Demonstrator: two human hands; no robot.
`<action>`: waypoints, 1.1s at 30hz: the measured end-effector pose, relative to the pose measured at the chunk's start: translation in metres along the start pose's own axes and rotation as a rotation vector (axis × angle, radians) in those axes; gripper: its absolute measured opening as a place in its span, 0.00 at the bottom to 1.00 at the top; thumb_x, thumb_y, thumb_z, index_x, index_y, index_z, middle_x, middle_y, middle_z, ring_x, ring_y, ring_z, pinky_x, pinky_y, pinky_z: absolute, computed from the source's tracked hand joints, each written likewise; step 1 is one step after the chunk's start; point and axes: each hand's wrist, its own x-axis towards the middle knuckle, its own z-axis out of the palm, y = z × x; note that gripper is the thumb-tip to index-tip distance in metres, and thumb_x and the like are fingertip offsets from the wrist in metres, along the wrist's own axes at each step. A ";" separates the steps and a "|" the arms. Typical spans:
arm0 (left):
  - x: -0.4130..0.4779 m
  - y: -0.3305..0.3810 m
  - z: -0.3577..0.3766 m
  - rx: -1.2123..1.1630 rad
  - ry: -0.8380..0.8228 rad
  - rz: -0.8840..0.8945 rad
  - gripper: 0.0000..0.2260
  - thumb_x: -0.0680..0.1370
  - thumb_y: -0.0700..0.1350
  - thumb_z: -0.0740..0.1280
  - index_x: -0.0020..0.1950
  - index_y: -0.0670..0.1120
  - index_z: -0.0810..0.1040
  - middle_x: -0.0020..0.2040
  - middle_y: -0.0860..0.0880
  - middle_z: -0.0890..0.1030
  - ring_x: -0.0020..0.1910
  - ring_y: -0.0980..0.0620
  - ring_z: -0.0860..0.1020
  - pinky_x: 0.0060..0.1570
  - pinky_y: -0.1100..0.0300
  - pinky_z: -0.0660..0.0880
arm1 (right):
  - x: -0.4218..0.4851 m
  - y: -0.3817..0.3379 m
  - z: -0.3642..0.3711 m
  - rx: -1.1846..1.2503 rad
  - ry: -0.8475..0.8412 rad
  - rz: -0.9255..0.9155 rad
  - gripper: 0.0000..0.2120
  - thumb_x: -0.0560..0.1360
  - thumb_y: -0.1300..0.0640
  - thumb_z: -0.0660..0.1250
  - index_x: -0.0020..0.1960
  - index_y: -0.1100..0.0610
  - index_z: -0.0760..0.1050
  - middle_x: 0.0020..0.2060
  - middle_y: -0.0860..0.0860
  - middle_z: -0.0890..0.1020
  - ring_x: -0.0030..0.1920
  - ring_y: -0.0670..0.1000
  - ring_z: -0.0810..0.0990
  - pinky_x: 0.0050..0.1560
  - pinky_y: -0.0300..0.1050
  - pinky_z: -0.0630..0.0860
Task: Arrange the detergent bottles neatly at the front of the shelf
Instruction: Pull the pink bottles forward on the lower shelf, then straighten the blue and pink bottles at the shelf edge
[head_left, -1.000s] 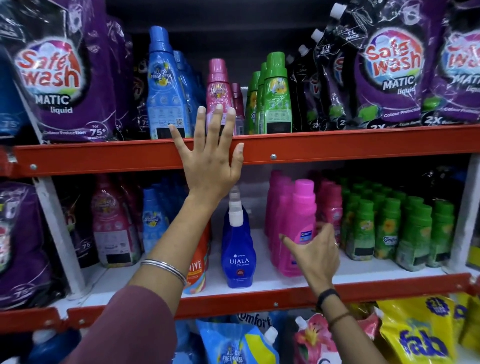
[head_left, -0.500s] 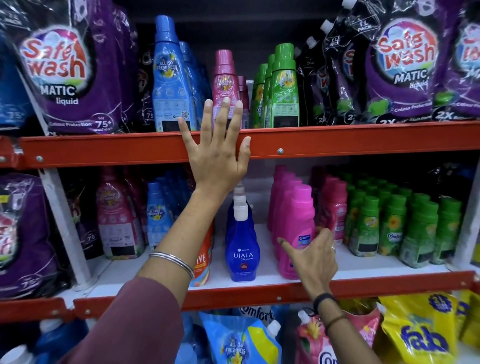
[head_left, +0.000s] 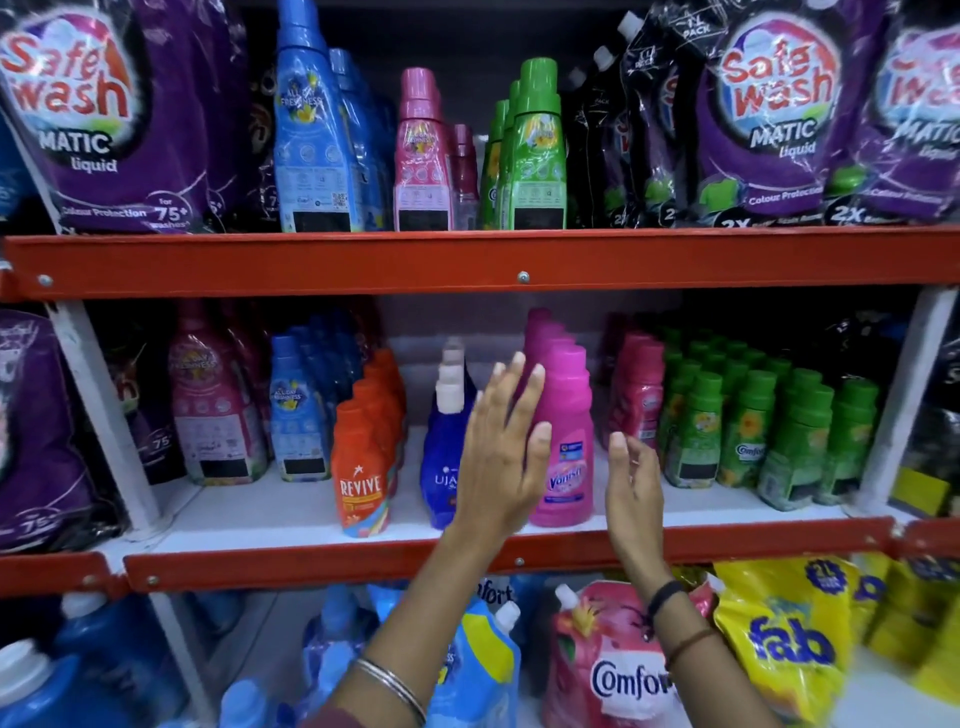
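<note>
Pink Vanish bottle stands upright at frame centre between my open hands, left hand overlapping it (nearer), right hand just beside, both empty.

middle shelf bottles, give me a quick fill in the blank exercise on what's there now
1. The orange bottle at the front reads ____.
2. The pink Vanish bottle stands between the left hand and the ____ hand.
3. The Comfort bottles right of the Vanish row have ____ caps.
4. Both hands are ____, gripping nothing.

Missing words: REVIVE; right; green; open
</note>
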 end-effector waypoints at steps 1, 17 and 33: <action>-0.011 0.000 0.007 -0.053 -0.044 -0.048 0.23 0.82 0.49 0.52 0.77 0.50 0.58 0.79 0.51 0.57 0.78 0.54 0.52 0.75 0.48 0.56 | 0.000 0.001 -0.002 0.028 -0.025 0.020 0.21 0.77 0.39 0.54 0.59 0.54 0.70 0.56 0.53 0.76 0.56 0.50 0.73 0.55 0.42 0.66; -0.047 0.011 0.047 -0.425 -0.193 -0.625 0.22 0.81 0.58 0.46 0.75 0.57 0.57 0.70 0.63 0.60 0.61 0.84 0.55 0.59 0.84 0.51 | 0.014 0.027 -0.010 0.166 -0.319 0.093 0.27 0.70 0.28 0.49 0.59 0.41 0.71 0.64 0.54 0.78 0.63 0.53 0.77 0.63 0.49 0.74; -0.050 0.009 0.041 -0.476 -0.143 -0.641 0.18 0.80 0.62 0.45 0.68 0.69 0.61 0.69 0.63 0.65 0.65 0.73 0.64 0.69 0.67 0.64 | 0.006 0.025 -0.013 0.215 -0.260 0.058 0.25 0.75 0.33 0.49 0.62 0.45 0.71 0.65 0.51 0.75 0.66 0.48 0.74 0.59 0.40 0.74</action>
